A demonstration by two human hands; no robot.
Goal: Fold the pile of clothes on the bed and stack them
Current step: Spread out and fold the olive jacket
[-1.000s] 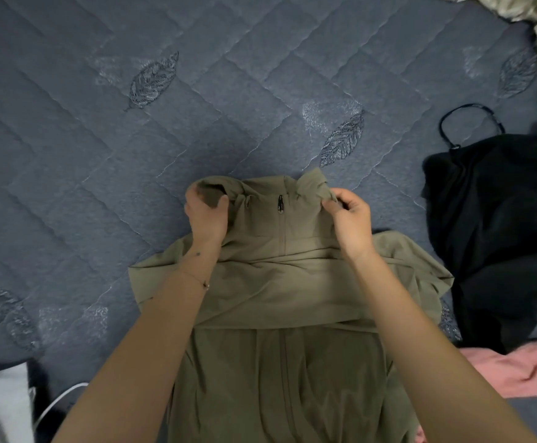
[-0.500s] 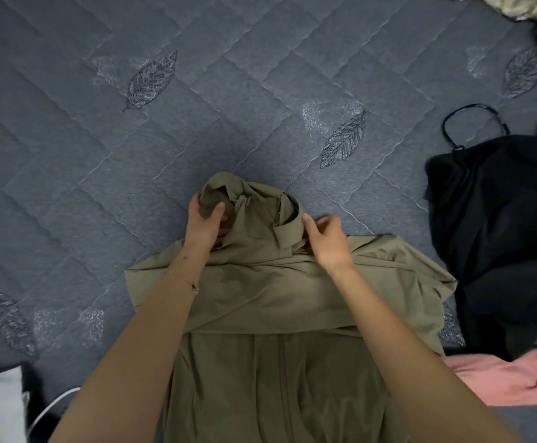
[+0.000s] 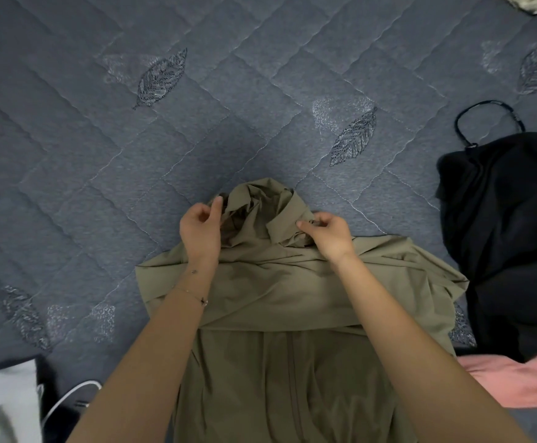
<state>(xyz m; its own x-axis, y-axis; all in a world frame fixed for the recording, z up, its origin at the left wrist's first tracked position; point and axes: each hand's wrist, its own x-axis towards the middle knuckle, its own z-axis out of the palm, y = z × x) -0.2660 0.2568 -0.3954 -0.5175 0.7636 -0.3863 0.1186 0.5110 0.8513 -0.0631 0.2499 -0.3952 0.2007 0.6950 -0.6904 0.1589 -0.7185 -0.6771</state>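
In the middle of the bed [image 3: 133, 161], directly ahead of the person, an olive jacket [image 3: 276, 378] is laid flat on the grey quilt. Its long axis is set straight away from the person: the collar [image 3: 260, 206] is pointed to the far side, and the hem is lost from view at the near edge, with the zip line seen down the middle. The sleeves appear to be folded across the chest in a band, presumably so that a narrow block is made before the length is folded. The collar is bunched and raised, and it is judged that it is being tucked or flattened, since a lumpy top would spoil a neat stack. The right hand [image 3: 327, 238] is set at the collar's right side, its fingers [image 3: 307, 224] pinched together on a fold of the jacket. The left hand [image 3: 198, 231] is held at the collar's left edge with curled fingers and a raised thumb; whether cloth is gripped there cannot be told. A black garment [image 3: 509, 238] and a pink garment [image 3: 516, 378] are seen unfolded just beside the jacket on the right, so most of the task is judged undone
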